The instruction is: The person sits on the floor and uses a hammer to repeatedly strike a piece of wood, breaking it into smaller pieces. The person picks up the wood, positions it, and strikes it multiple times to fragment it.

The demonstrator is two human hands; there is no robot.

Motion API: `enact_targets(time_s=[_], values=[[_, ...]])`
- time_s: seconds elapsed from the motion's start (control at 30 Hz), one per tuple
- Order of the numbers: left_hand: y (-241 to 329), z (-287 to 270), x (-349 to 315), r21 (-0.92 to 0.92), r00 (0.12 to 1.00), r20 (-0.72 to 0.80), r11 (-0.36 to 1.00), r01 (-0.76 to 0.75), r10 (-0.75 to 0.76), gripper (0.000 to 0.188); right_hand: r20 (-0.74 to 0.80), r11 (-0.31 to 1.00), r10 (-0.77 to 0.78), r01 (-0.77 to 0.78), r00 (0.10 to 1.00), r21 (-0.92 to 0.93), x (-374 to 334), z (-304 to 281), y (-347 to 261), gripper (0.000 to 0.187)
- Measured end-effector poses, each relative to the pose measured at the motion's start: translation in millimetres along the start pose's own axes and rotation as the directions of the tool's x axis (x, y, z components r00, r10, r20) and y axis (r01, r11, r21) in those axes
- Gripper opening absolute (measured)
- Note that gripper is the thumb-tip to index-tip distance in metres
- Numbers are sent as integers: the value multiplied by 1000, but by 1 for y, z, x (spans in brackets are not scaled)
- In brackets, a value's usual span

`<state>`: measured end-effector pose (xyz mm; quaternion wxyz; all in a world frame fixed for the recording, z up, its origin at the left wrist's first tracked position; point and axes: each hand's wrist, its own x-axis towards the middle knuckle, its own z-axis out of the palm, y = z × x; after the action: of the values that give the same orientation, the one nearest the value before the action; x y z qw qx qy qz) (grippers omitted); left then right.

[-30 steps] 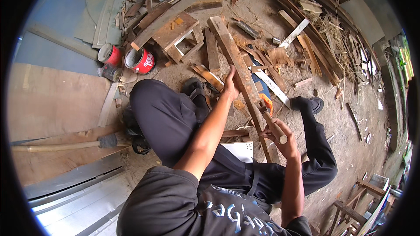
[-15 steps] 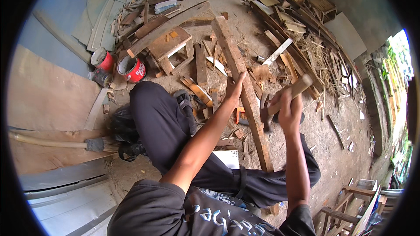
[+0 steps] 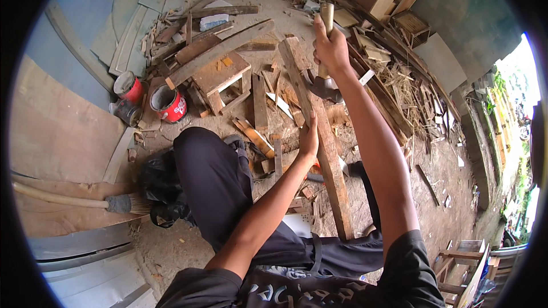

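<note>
A long, rough wooden beam [image 3: 330, 165] slants across the middle, its near end by my bent leg and its far end raised toward the work area. Around its left edge my left hand [image 3: 310, 137] is closed, with the thumb side showing and the other fingers partly hidden. Farther up, my right hand [image 3: 333, 48] grips a claw hammer [image 3: 326, 16] by its wooden handle. The dark metal hammer head [image 3: 325, 88] hangs below that fist, with its claw at the beam's right edge; whether it touches the wood I cannot tell.
A small wooden stool [image 3: 220, 74] stands beyond my knee among scattered boards. Red paint cans [image 3: 169, 105] sit at left. An orange-handled saw [image 3: 315, 175] lies partly under the beam. Scrap wood [image 3: 399, 94] piles along the right; a broom [image 3: 117, 203] lies at left.
My right hand has moved up and away along the beam with the hammer, its handle now pointing upward and its head down. My left hand still holds the beam, which appears slightly lower in view.
</note>
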<state>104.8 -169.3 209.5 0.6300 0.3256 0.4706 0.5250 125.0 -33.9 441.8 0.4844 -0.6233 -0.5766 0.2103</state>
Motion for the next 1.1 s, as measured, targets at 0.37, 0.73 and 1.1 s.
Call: enact_targets(time_s=[0.37, 0.73, 1.1], values=[[7, -22, -3, -90, 990, -13, 987, 136, -138, 104, 3, 993, 4, -4, 1000, 121, 11, 30, 18, 57], [2, -26, 6, -275, 991, 23, 952, 136, -135, 101, -146, 841, 38, 47, 988, 539, -36, 24, 21, 36], [-13, -31, 1, -256, 962, -107, 942, 218, -251, 81, -159, 568, 337, -66, 928, 820, -148, -33, 117, 37]])
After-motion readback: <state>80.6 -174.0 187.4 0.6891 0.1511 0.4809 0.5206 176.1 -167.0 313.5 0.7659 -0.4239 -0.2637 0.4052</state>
